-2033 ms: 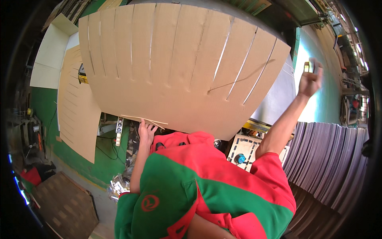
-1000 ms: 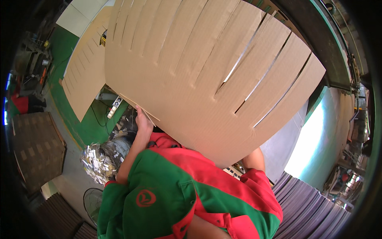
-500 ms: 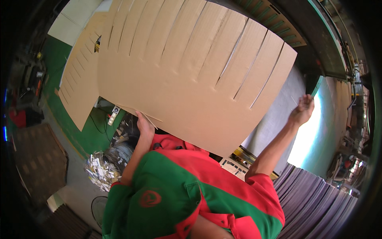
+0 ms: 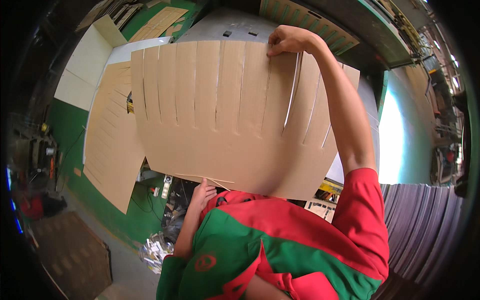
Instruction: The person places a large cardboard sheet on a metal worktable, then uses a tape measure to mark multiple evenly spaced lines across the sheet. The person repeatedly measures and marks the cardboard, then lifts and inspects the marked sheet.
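Note:
A large brown cardboard sheet (image 4: 215, 150) lies in front of me, with several long parallel slits running in from its far edge. My right hand (image 4: 290, 40) is stretched across it and pinches that far edge between thumb and fingers. At the near edge, my left hand (image 4: 201, 194) touches the cardboard with one raised fingertip. Its other fingers are apart, just below the edge, and not wrapped round the sheet. Thin loose cardboard strips (image 4: 220, 181) lie along the near edge by the left hand.
Another slit cardboard sheet (image 4: 112, 145) is at the left. Beyond the sheet are a grey machine surface (image 4: 215, 27) and a slotted board (image 4: 300, 22). A tall stack of sheets (image 4: 422, 230) stands at the right. Below the left arm is a bag of paper scraps (image 4: 156, 250).
My right hand has swung from the air at the right to the sheet's far edge and gripped it. The sheet appears lower and more level; my left hand stays at the near edge.

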